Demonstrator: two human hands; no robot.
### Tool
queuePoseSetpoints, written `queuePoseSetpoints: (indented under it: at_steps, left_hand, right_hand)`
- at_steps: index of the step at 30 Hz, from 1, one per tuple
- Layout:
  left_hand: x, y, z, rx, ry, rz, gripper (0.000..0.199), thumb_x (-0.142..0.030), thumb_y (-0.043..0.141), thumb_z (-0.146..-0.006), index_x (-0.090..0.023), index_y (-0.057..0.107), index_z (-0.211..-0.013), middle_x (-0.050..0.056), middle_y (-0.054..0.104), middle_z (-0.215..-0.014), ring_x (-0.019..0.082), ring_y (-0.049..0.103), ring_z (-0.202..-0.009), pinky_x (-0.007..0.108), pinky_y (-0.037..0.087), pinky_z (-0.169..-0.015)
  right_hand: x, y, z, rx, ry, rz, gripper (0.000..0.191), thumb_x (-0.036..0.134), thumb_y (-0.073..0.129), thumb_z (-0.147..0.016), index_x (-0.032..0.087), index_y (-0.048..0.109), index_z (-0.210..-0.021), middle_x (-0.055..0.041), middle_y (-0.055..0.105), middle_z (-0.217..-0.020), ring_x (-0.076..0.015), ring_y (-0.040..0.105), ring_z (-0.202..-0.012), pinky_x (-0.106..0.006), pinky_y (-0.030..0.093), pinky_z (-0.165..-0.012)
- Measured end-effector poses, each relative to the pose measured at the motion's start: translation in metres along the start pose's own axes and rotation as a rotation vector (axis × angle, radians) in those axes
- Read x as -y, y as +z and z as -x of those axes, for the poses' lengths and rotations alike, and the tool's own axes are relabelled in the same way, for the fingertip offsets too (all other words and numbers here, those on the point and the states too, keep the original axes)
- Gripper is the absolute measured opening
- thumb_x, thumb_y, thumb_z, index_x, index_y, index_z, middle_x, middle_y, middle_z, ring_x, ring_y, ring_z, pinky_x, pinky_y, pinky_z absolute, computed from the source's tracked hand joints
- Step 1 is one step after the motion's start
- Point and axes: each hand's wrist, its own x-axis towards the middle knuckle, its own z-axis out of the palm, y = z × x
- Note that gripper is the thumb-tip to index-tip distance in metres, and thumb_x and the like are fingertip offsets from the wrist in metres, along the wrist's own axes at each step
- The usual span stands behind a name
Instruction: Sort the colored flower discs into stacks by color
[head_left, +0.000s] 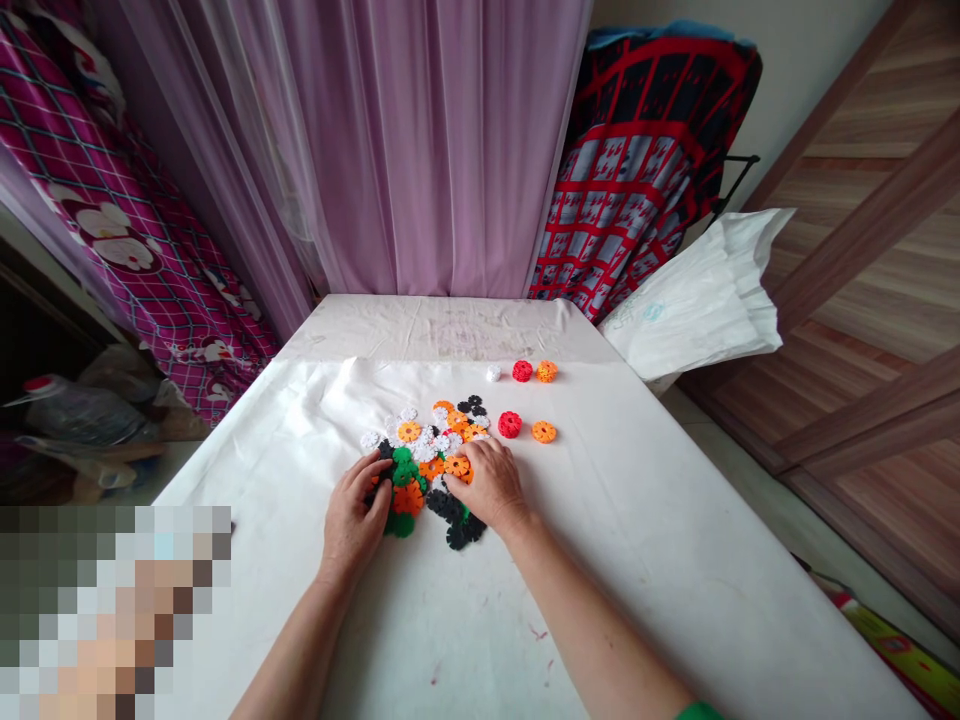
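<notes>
A loose pile of flower-shaped plastic discs with notched edges lies on the white-covered table (420, 640). My left hand (352, 510) rests at the pile's left edge, thumb and fingers apart, by black discs (385, 449), green discs (405, 470) and an orange-red disc (409, 497). On the right side, my right hand (495, 487) has its thumb and fingers around an orange disc (457, 466). Black discs (465, 531) lie below that hand. White discs (424, 444) fill much of the pile's far side. What is under the palms is hidden.
Beyond the pile sit red stacks (510, 425) (522, 371), orange stacks (544, 432) (547, 371) and a small white stack (493, 373). A white bag (697, 300) stands off the table's right edge. Purple curtains (442, 150) hang behind the table.
</notes>
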Motion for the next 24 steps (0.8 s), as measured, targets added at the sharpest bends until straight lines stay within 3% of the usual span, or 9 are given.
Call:
queuePoseSetpoints:
  at_steps: [5, 8, 11, 15, 19, 24]
  left_hand:
    - [0.001, -0.001, 0.0, 0.013, 0.003, -0.002, 0.034, -0.043, 0.053, -0.087, -0.024, 0.073, -0.107, 0.007, 0.067, -0.13, 0.025, 0.061, -0.12, 0.043, 0.047, -0.108]
    - [0.003, -0.001, 0.0, 0.014, 0.006, 0.001, 0.033, -0.043, 0.053, -0.087, -0.025, 0.073, -0.107, 0.007, 0.066, -0.131, 0.025, 0.062, -0.119, 0.043, 0.047, -0.107]
    - [0.003, 0.0, 0.0, 0.002, -0.003, -0.001, 0.034, -0.043, 0.052, -0.086, -0.025, 0.073, -0.107, 0.006, 0.067, -0.13, 0.025, 0.062, -0.118, 0.043, 0.049, -0.106]
    - [0.002, -0.001, -0.001, 0.003, 0.01, 0.007, 0.034, -0.044, 0.053, -0.086, -0.025, 0.073, -0.106, 0.005, 0.067, -0.129, 0.024, 0.063, -0.117, 0.041, 0.049, -0.105]
    - [-0.001, -0.003, -0.001, 0.012, 0.011, 0.003, 0.034, -0.045, 0.052, -0.086, -0.025, 0.073, -0.105, 0.006, 0.068, -0.128, 0.024, 0.063, -0.117, 0.041, 0.05, -0.105]
    - [-0.001, -0.003, -0.001, 0.008, 0.006, 0.008, 0.034, -0.045, 0.053, -0.086, -0.025, 0.072, -0.105, 0.006, 0.067, -0.128, 0.025, 0.063, -0.118, 0.041, 0.05, -0.104]
  right_hand:
    - [0.005, 0.002, 0.0, -0.008, 0.022, -0.026, 0.02, 0.021, 0.068, -0.071, 0.023, 0.061, -0.09, -0.0049, 0.069, -0.089, -0.0251, 0.06, -0.091, -0.038, 0.046, -0.084]
    - [-0.003, -0.003, -0.001, -0.103, 0.015, -0.076, 0.026, 0.022, 0.067, -0.072, 0.023, 0.06, -0.097, -0.006, 0.069, -0.095, -0.0249, 0.061, -0.094, -0.038, 0.047, -0.087]
    - [-0.034, -0.019, -0.002, -0.264, 0.088, -0.083, 0.029, 0.028, 0.065, -0.074, 0.022, 0.059, -0.101, -0.0079, 0.069, -0.097, -0.0253, 0.062, -0.094, -0.039, 0.048, -0.088]
    - [-0.092, -0.041, -0.001, -0.421, 0.403, -0.016, 0.03, 0.034, 0.063, -0.073, 0.023, 0.056, -0.1, -0.0081, 0.071, -0.098, -0.026, 0.063, -0.092, -0.039, 0.049, -0.084]
    - [-0.121, -0.042, 0.001, -0.369, 0.539, -0.034, 0.037, 0.035, 0.065, -0.068, 0.023, 0.055, -0.102, -0.008, 0.072, -0.102, -0.0269, 0.064, -0.096, -0.039, 0.048, -0.085]
    - [-0.124, -0.031, -0.001, -0.333, 0.524, -0.056, 0.038, 0.035, 0.064, -0.069, 0.023, 0.056, -0.103, -0.0075, 0.073, -0.101, -0.025, 0.064, -0.095, -0.038, 0.048, -0.086]
